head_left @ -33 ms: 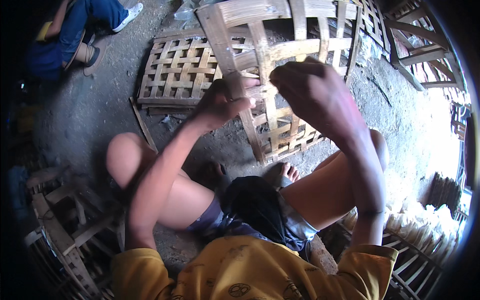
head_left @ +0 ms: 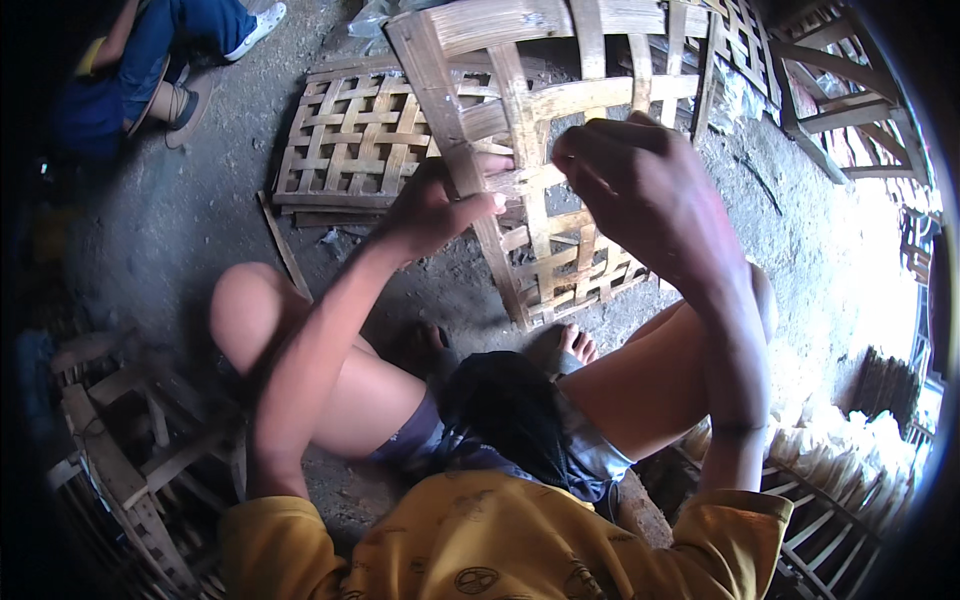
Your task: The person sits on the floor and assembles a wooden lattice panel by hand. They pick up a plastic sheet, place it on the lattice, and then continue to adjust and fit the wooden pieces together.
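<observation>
A woven bamboo panel (head_left: 500,32) with a wooden edge bar stands tilted in front of me, above my feet. My left hand (head_left: 425,212) is closed around its left edge bar, thumb on the near side and a finger passing behind. My right hand (head_left: 645,185) is raised over the middle of the weave, fingers curled and pinched together. Whether a strip sits between those fingertips is hidden by the hand. Between the two hands, a short crosswise strip (head_left: 512,183) shows in the weave.
A stack of woven panels (head_left: 345,140) lies on the ground beyond my left hand. Another person's legs (head_left: 170,60) are at the far left. Wooden frames (head_left: 840,85) stand at the far right, slatted crates (head_left: 130,450) at the near left. A loose stick (head_left: 285,245) lies by my left knee.
My right hand has shifted slightly right, away from the edge bar. The panel and my left hand have moved a little to the left.
</observation>
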`<state>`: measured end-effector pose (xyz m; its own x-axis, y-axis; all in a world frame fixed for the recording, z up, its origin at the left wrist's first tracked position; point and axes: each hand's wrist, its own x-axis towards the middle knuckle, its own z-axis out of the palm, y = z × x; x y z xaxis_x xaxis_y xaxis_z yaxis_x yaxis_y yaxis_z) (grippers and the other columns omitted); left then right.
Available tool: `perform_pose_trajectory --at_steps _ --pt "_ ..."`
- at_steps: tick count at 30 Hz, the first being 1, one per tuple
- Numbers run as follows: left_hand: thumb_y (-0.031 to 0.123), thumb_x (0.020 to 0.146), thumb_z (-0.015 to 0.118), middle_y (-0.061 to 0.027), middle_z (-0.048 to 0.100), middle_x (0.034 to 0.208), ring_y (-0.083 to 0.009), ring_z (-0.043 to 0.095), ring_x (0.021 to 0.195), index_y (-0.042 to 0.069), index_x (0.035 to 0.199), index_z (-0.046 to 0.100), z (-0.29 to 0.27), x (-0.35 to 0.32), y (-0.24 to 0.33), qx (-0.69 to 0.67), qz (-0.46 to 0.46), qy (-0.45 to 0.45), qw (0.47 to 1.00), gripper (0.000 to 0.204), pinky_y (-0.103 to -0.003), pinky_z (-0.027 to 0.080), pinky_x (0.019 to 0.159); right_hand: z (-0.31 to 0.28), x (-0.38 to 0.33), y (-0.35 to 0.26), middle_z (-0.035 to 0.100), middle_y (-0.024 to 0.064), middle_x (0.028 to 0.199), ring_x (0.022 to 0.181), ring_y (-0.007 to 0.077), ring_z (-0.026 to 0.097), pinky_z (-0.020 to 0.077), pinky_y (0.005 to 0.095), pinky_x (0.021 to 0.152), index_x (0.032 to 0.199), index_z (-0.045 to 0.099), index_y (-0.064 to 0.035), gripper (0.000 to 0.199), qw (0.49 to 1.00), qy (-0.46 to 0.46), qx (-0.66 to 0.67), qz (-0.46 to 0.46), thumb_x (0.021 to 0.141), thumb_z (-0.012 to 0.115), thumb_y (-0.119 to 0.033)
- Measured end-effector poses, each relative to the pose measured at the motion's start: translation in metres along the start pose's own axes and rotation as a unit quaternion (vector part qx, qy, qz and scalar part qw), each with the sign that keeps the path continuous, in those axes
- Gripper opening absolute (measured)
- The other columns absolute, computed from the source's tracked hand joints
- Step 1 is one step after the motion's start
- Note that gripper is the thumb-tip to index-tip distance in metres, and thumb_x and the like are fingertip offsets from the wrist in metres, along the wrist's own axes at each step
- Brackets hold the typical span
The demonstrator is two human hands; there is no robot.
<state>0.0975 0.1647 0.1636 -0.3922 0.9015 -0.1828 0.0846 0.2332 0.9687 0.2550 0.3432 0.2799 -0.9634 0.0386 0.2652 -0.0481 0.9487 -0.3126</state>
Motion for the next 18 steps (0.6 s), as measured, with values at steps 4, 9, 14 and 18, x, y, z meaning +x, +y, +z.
perform_pose_trajectory --at_steps 4,9,14,18 --pt "0.014 0.091 0.071 -0.0164 0.07 0.121 -0.0208 0.073 0.104 -0.005 0.128 0.062 0.001 0.003 -0.008 -0.038 -0.004 0.022 0.999 0.042 -0.033 0.055 0.095 -0.017 -0.011 0.007 0.062 0.0175 0.073 0.072 0.0364 0.065 0.0544 0.0463 0.066 0.079 0.063 -0.0016 0.017 0.991 -0.093 0.04 0.086 0.09 0.067 -0.014" --pt "0.021 0.093 0.072 -0.0169 0.074 0.1 -0.0178 0.074 0.09 -0.006 0.121 0.062 0.007 0.011 -0.002 -0.046 0.062 0.084 0.993 0.041 -0.031 0.057 0.084 -0.003 -0.023 0.022 0.065 0.0145 0.077 0.075 0.0347 0.067 0.0548 0.0445 0.069 0.083 0.066 -0.0026 0.006 0.994 -0.104 0.003 0.04 0.088 0.065 -0.006" --pt "0.016 0.095 0.07 -0.0129 0.074 0.098 -0.0158 0.073 0.09 -0.005 0.118 0.062 0.012 0.014 -0.003 -0.121 0.055 0.086 0.987 0.032 -0.03 0.058 0.083 0.007 -0.027 0.022 0.068 0.0159 0.087 0.079 0.0345 0.069 0.0557 0.0457 0.072 0.094 0.069 -0.0025 0.018 0.99 -0.101 0.08 0.051 0.084 0.057 0.006" --pt "0.012 0.095 0.07 -0.0102 0.073 0.096 -0.0135 0.071 0.086 -0.002 0.118 0.063 0.016 0.015 0.002 -0.119 0.056 0.087 0.987 0.028 -0.03 0.058 0.079 0.019 -0.03 0.023 0.07 0.0165 0.089 0.079 0.0352 0.07 0.056 0.0461 0.072 0.1 0.071 -0.0017 0.021 0.996 -0.039 0.058 0.049 0.087 0.056 0.004"
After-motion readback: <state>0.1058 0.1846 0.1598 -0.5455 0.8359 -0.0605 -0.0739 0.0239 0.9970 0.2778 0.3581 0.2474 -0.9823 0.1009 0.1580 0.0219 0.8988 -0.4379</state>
